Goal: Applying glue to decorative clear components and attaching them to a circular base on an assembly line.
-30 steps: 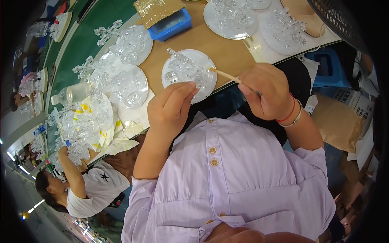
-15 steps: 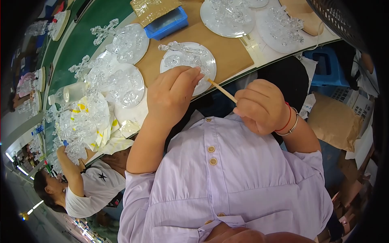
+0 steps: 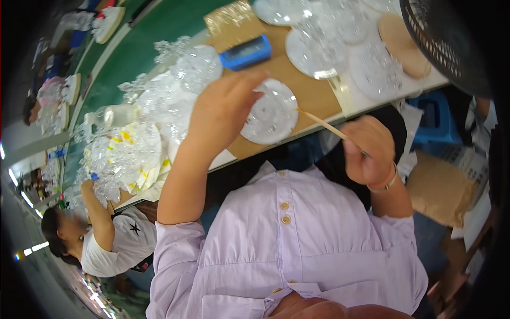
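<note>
My right hand (image 3: 370, 149) holds a thin wooden stick (image 3: 324, 124) with a darker tip. That tip reaches the right rim of a round clear plastic disc (image 3: 271, 119) lying near the table edge. Raised moulded shapes show on the disc. Over its upper left side is my left hand (image 3: 226, 109), blurred by motion. Its thumb and fingers look apart, and nothing shows between them. The hand covers part of the disc and whatever lies behind it.
Beyond the disc stand a blue plastic box (image 3: 246, 52) and a tape-wrapped carton flap (image 3: 234, 24). More clear discs with ornaments (image 3: 316, 53) lie around. A black basket (image 3: 438, 40) is at the far right. A co-worker (image 3: 114, 242) sits at the left. A blue stool (image 3: 438, 119) stands below the table.
My left hand has left the disc's near side and moved up and left, its fingers parting. My right hand with the stick has shifted right. The whole view has tilted slightly.
</note>
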